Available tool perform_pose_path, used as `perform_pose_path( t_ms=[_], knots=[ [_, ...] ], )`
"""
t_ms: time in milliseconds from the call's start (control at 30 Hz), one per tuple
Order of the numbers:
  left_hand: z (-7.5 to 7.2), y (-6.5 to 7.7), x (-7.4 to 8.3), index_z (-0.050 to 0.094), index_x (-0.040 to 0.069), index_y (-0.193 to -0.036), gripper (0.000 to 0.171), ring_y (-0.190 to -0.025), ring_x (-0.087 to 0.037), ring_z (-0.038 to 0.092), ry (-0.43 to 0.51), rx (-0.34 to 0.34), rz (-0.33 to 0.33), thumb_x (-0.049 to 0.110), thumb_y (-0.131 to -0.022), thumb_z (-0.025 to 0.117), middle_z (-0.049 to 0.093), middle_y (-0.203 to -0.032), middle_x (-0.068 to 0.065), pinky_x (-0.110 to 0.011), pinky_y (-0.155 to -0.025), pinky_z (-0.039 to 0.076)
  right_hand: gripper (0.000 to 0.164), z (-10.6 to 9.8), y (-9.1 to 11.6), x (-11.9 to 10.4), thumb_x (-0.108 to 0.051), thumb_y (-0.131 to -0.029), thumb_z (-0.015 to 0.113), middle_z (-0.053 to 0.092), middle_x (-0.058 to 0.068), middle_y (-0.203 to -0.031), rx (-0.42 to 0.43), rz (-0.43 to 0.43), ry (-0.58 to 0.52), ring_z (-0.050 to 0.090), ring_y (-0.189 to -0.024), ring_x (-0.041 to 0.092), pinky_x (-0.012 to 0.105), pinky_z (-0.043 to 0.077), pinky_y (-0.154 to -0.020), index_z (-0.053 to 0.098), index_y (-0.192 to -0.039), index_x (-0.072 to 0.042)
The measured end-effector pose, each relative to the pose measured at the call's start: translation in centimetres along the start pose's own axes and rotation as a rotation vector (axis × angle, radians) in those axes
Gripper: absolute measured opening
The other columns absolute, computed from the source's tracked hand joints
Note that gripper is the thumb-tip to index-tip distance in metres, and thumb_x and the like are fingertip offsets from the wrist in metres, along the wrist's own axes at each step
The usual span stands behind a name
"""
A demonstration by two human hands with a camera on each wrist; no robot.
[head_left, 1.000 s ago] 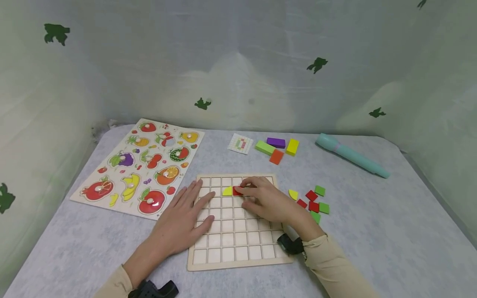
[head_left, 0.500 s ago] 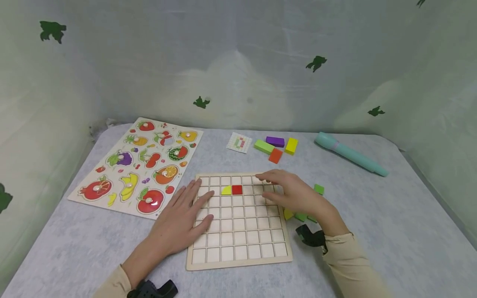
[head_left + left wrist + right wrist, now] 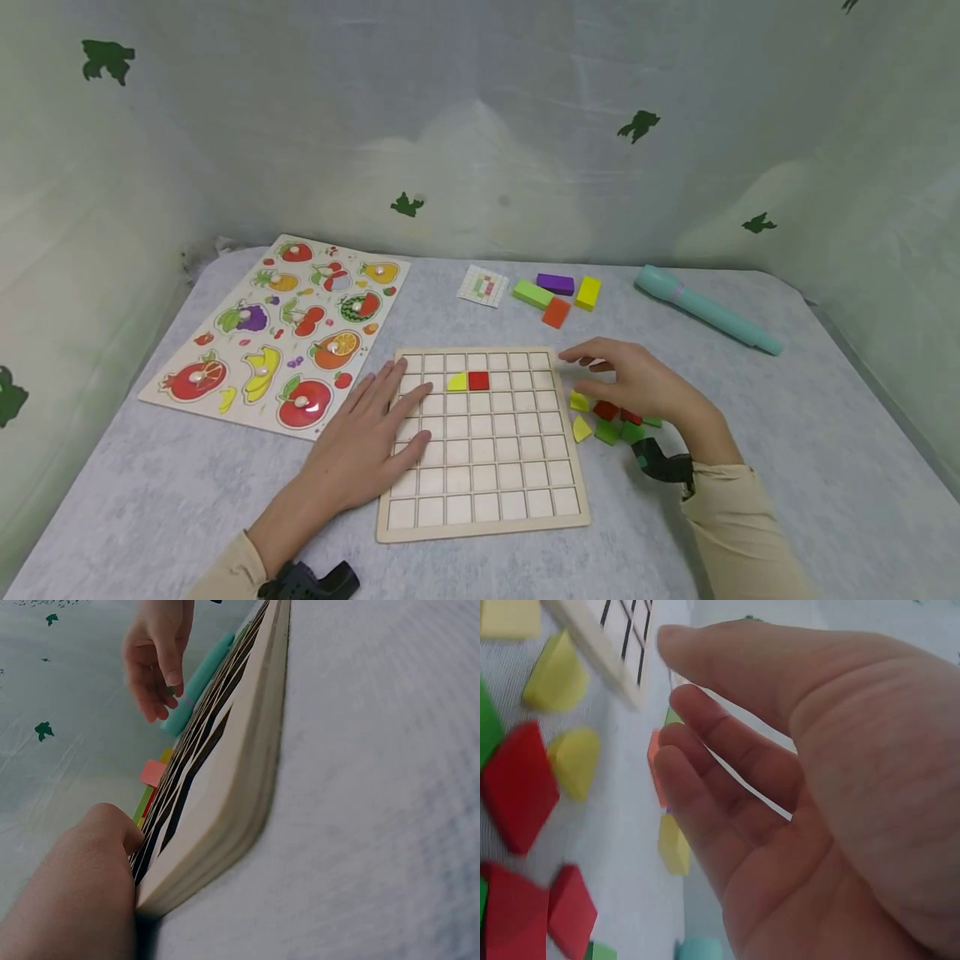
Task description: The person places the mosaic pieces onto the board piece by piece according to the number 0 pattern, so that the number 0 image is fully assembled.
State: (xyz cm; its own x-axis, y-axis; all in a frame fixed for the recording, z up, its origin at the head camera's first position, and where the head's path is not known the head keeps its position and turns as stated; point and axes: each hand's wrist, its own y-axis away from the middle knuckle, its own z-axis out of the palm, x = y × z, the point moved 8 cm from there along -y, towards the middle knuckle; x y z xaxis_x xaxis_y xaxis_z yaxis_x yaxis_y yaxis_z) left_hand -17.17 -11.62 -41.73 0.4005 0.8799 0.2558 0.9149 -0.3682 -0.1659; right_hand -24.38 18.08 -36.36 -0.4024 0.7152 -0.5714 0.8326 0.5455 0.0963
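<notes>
A wooden grid board (image 3: 483, 532) lies flat on the table. In its second row from the back, a yellow rounded piece (image 3: 457, 382) sits beside a red square tile (image 3: 478, 381). My left hand (image 3: 356, 457) rests on the board's left side with fingers spread. Just right of the board, my right hand (image 3: 647, 385) hovers over loose tiles with bent, relaxed fingers. The right wrist view shows a gap between thumb and fingers, with nothing held. Under that hand are yellow pieces (image 3: 581, 429), red tiles (image 3: 521, 787) and green tiles (image 3: 607, 432), partly hidden in the head view.
A fruit knob puzzle (image 3: 243, 344) lies at the back left. Behind the board are a small pattern card (image 3: 483, 286) and green (image 3: 532, 293), purple (image 3: 555, 284), yellow (image 3: 588, 293) and orange (image 3: 556, 312) blocks. A teal tube-shaped object (image 3: 705, 312) lies back right.
My right hand has let go of the red square tile in the grid and moved right, off the board to above the loose tiles. My left hand has stayed put.
</notes>
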Motion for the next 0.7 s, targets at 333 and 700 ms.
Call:
perform_pose_path(
  t_ms=[333, 700],
  knots=[
    [0.1, 0.0, -0.1, 0.049, 0.020, -0.154, 0.066, -0.158, -0.034, 0.021, -0.006, -0.009, -0.006, 0.053, -0.097, 0.058, 0.026, -0.170, -0.016, -0.052, -0.129, 0.018, 0.036, 0.5, 0.3, 2.1, -0.013, -0.094, 0.075, 0.067, 0.007, -0.134, -0.072, 0.082, -0.050, 0.064, -0.119, 0.030, 0.049, 0.056, -0.102, 0.070, -0.130, -0.012],
    [0.1, 0.0, -0.1, 0.049, 0.020, -0.154, 0.066, -0.158, -0.034, 0.021, -0.004, -0.007, -0.005, 0.053, -0.097, 0.058, 0.025, -0.170, -0.016, -0.052, -0.129, 0.019, 0.031, 1.3, -0.1, 2.2, -0.020, -0.092, 0.079, 0.069, 0.001, -0.122, -0.091, 0.089, -0.013, 0.059, -0.096, 0.017, 0.036, 0.054, -0.088, 0.074, -0.123, -0.017]
  ],
)
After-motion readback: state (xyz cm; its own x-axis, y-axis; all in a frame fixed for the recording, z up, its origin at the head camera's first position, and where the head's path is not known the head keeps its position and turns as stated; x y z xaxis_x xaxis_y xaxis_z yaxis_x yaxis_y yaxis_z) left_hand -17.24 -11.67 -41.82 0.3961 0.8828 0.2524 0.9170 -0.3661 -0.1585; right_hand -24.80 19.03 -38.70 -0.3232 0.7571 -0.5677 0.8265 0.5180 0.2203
